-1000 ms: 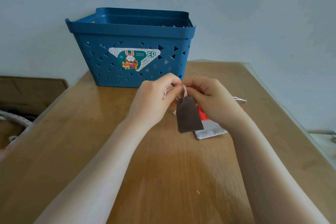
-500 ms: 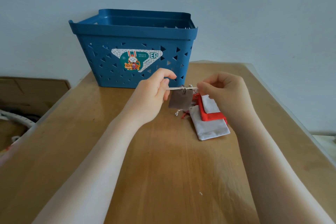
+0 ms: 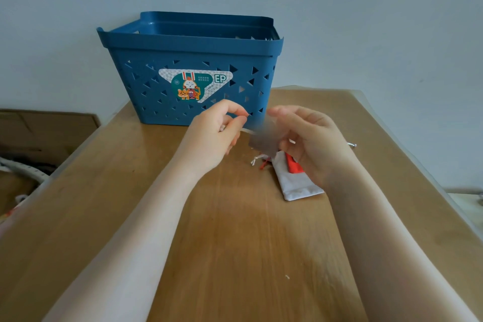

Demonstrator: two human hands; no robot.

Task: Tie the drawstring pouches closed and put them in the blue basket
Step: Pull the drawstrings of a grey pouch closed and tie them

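A: Head view: what is seen between the two hands?

B: A brown pouch (image 3: 262, 138), blurred, is held up above the table (image 3: 235, 243), just in front of the blue basket (image 3: 190, 60). A pale drawstring (image 3: 247, 131) is pinched by the left hand (image 3: 211, 138) between thumb and forefinger, the other fingers curled.

A: And the right hand (image 3: 313, 144)?

B: Its fingers are curled at the pouch's right side; a bit of white cord is seen inside them, so a grip on the string is likely, though the blur leaves it uncertain. The hands are kept slightly apart, with the pouch between them.

A: Where are the other pouches?

B: A white pouch (image 3: 298, 185) is laid flat on the table, partly hidden under the right hand, and a red pouch (image 3: 294, 167) is laid on top of it. Their loose cords (image 3: 258, 161) are spread on the wood at the left end. The basket is stood upright at the table's far edge, against the wall (image 3: 366, 21).
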